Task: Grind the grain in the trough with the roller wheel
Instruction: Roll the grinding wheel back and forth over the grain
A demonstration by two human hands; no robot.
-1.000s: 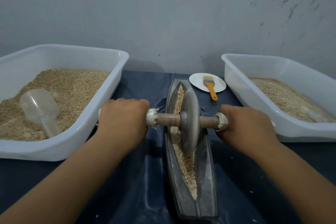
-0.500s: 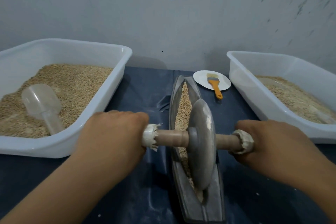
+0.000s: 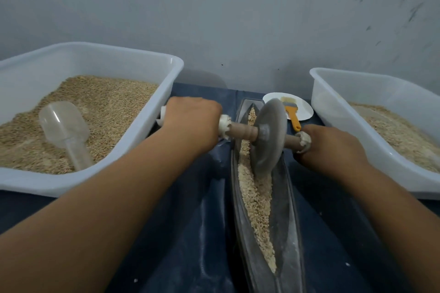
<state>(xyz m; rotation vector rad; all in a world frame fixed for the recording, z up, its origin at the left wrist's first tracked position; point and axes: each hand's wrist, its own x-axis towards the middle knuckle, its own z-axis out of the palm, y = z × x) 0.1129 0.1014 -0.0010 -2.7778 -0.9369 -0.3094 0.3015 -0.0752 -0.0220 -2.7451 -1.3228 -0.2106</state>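
Narrow boat-shaped grey trough [image 3: 289,209], dusty; we see coarse pale grain [image 3: 256,197] along its groove. Flat stone-grey disc wheel [image 3: 270,135] stands in trough's far half on turned wooden axle [image 3: 242,131]. Left hand [image 3: 192,123] and right hand [image 3: 333,147] each grip one axle end, fingers curled.

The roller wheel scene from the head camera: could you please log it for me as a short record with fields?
roller wheel: upright in the trough, toward its far end
trough: long, dark, on a blue cloth
grain: crushed, along the trough floor
left hand: grips the left handle
right hand: grips the right handle
left tub: grain and a clear scoop
plate: orange-handled brush
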